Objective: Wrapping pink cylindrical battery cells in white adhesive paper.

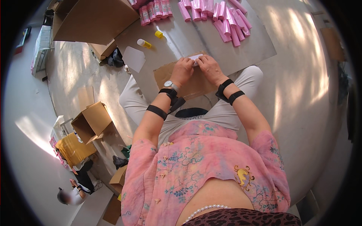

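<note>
My left hand [182, 71] and my right hand [211, 69] are close together over a flat piece of brown cardboard [161, 77] on the grey table. The fingers of both are bent and pinched on a small white slip of paper [196, 57], partly hidden under the fingertips. To the left lies a glue stick [144, 43] with a white and yellow barrel. A yellow cap [158, 34] stands apart from it. Close to the table's left edge are white paper labels or cards [134, 59].
Several plain pink rolls [230, 22] are heaped at the table's far side, beside pink rolls with printed wraps [156, 10]. A large cardboard box [92, 20] rises at the far left. Another open box [92, 122] sits lower left; beyond it is another person [73, 194].
</note>
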`<action>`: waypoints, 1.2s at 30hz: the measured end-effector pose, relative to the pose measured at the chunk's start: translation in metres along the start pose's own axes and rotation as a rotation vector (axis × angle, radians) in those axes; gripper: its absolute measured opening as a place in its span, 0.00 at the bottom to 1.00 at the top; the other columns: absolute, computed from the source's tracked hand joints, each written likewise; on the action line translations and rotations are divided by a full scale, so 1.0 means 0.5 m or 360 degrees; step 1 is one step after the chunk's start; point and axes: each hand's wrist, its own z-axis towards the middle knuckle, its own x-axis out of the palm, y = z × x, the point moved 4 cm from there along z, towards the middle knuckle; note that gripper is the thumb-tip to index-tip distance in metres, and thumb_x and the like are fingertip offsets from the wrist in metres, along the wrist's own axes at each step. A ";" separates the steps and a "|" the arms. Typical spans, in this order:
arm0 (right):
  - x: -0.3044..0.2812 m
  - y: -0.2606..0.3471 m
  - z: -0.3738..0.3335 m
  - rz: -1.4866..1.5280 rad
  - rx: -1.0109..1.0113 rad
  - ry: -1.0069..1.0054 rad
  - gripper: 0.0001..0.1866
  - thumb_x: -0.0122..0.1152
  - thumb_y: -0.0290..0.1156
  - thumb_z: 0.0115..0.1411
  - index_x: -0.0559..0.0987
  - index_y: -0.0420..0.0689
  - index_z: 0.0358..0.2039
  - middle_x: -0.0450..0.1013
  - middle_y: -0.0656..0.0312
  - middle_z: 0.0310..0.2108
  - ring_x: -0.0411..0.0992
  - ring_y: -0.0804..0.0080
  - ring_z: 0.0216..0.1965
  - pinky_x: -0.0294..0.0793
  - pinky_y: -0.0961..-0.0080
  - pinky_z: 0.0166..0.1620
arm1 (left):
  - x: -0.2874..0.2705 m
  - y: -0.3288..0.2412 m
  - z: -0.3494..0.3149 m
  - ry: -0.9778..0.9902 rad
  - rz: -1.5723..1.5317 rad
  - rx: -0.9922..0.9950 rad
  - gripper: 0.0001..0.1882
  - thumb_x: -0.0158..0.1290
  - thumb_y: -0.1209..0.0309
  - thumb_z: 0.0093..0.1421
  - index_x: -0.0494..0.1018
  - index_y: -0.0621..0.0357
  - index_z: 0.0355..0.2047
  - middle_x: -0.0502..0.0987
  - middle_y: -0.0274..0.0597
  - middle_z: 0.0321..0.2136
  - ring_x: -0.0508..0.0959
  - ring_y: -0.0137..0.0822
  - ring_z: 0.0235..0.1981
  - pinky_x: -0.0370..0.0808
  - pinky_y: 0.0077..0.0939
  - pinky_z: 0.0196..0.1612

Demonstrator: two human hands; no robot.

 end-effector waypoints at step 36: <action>0.006 -0.115 0.093 0.0640 0.0495 0.0579 0.14 0.53 0.26 0.67 0.77 0.43 0.51 0.77 0.44 0.47 0.74 0.41 0.50 0.73 0.53 0.53 | -0.032 0.046 0.149 0.0727 -0.0111 -0.0282 0.26 0.64 0.62 0.52 0.79 0.60 0.50 0.81 0.58 0.46 0.79 0.55 0.51 0.75 0.44 0.55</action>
